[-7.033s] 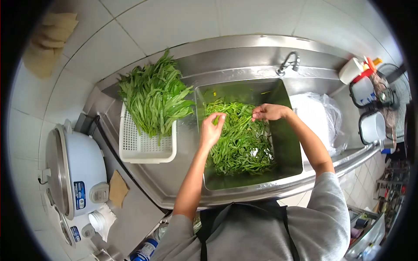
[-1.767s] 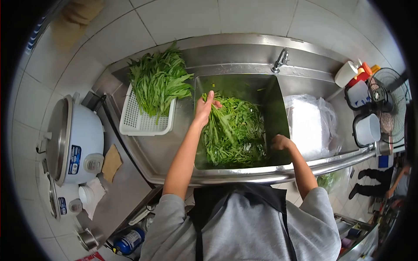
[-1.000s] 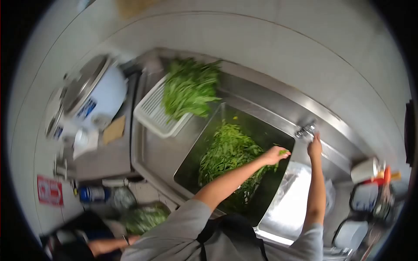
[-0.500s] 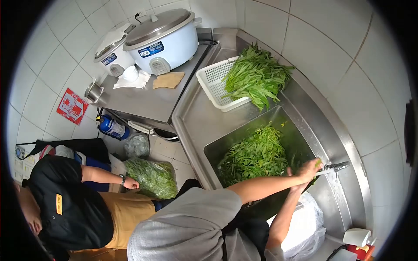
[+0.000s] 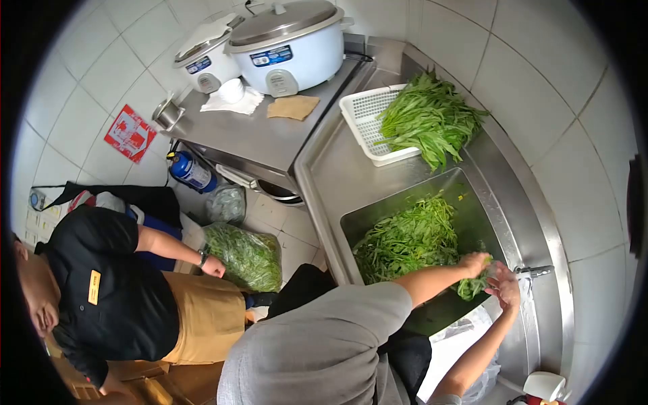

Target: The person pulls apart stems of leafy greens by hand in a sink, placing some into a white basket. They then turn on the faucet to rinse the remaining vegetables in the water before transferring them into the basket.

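My left hand (image 5: 474, 264) is closed around a small bunch of leafy greens (image 5: 470, 287) over the right side of the sink (image 5: 356, 223). Beside the bunch and close to the faucet (image 5: 534, 271), my right hand (image 5: 503, 286) has its fingers apart and loosely curved. Clear water shows between the hands, blurring where the right fingertips meet the leaves. A large heap of loose greens (image 5: 412, 236) lies in the basin below and left of my hands. More long-leaved greens (image 5: 432, 120) are piled on a white perforated basket (image 5: 362, 123) behind the sink.
Two rice cookers (image 5: 290, 57) stand on the left counter with a brown cloth (image 5: 292, 106). On the floor are a bag of greens (image 5: 244, 255) and a blue fire extinguisher (image 5: 192, 171). A co-worker (image 5: 115, 287) in a black shirt stands at left. A plastic bag (image 5: 480, 378) is below the sink's right.
My hands were pressed together beside the faucet; now they are apart, with the bunch of greens showing below the left one. The view has shifted, moving the scene right.
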Available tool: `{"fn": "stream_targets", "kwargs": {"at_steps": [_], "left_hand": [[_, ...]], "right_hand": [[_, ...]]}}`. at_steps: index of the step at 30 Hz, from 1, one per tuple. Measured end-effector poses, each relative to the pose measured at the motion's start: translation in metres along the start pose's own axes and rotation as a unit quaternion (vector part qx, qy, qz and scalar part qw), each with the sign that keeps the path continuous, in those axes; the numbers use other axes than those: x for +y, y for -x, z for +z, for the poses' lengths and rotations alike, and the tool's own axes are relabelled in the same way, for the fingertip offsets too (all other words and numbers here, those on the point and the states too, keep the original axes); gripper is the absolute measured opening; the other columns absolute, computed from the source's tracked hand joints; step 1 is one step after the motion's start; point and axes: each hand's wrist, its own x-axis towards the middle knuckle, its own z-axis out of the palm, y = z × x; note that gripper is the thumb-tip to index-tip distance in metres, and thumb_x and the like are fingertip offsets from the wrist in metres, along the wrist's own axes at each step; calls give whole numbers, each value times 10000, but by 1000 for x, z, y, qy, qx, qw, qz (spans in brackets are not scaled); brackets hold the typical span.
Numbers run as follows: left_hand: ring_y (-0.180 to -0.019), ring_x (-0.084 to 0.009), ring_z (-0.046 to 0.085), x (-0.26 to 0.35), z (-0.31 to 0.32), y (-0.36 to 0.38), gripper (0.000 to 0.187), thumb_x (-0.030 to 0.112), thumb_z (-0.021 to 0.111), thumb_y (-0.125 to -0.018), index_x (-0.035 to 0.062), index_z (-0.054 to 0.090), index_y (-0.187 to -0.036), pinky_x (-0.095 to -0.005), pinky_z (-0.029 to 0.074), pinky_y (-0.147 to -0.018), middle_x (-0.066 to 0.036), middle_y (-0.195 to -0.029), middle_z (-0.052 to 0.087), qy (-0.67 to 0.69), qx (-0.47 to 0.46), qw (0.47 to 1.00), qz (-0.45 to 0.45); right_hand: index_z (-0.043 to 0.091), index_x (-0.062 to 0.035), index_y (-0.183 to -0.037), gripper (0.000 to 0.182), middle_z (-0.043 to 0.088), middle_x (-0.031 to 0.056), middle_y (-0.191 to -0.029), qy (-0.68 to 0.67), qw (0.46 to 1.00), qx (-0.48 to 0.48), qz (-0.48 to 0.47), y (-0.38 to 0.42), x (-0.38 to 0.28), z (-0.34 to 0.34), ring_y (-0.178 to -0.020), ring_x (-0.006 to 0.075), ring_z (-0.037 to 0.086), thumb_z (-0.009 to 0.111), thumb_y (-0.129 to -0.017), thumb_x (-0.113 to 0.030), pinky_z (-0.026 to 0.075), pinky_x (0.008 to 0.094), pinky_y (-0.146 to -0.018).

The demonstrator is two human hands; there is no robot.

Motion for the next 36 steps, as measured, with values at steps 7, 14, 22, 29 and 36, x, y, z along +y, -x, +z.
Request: {"fn": "stream_targets", "kwargs": {"at_steps": [7,14,22,29,36], "left_hand": [[-673,-255,579,42,29,-12,247,269,581,-779,56,594,-904,-382,455,-609,-161,-761,593,-26,-234,963,131],[-723,-159,582,76,-14,-16,107,138,569,-799,74,632,-857,-304,454,-690,-85,-790,634,15,-333,911,241],[-572,-101,514,84,3,-5,206,213,512,-861,8,530,-860,-272,425,-558,-30,-595,524,181,-286,927,162],[-493,-142,504,53,-76,-10,351,365,463,-878,48,465,-727,-290,425,-497,-27,-544,464,457,-22,888,-31],[-680,-141,494,13,-253,-32,363,406,520,-838,57,421,-840,-278,423,-631,-59,-727,501,587,169,790,57]], "right_hand": [[500,-78,-1066,292,526,29,-861,-175,841,509,-59,-33,135,-128,-762,142,489,511,-842,-265,432,299,-650],[331,28,-1204,470,412,153,-1109,-474,745,436,-174,-67,119,-129,-1020,267,416,470,-863,-264,340,436,-914],[140,18,-1317,521,323,219,-1287,-572,665,441,-189,-69,45,-119,-1166,329,372,323,-915,-258,320,426,-958],[360,22,-1240,572,380,202,-1272,202,823,322,-423,-11,28,91,-1171,342,370,576,-788,-255,272,418,-977],[426,-187,-1209,579,539,95,-911,431,763,218,-430,-59,-117,156,-823,287,528,560,-672,-15,378,396,-797]]}}
